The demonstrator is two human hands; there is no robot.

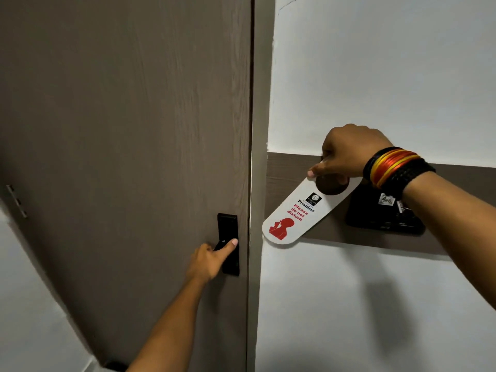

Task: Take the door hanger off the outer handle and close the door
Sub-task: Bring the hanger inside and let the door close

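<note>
The grey-brown wooden door (120, 130) fills the left half of the head view, its edge against the frame (257, 157). My left hand (210, 260) grips the black handle on its black lock plate (228, 229), thumb lying across the lever. My right hand (349, 154), with red, yellow and black bangles at the wrist, pinches the top of a white door hanger (292, 218). The hanger reads "Please do not disturb" with a red figure and hangs tilted down-left in front of the wall, away from the handle.
A white wall (375, 76) lies right of the frame, crossed by a brown band (335, 232). A black wall-mounted unit (383, 216) sits on that band, partly behind my right wrist. A metal hinge strip (16, 201) shows at the far left.
</note>
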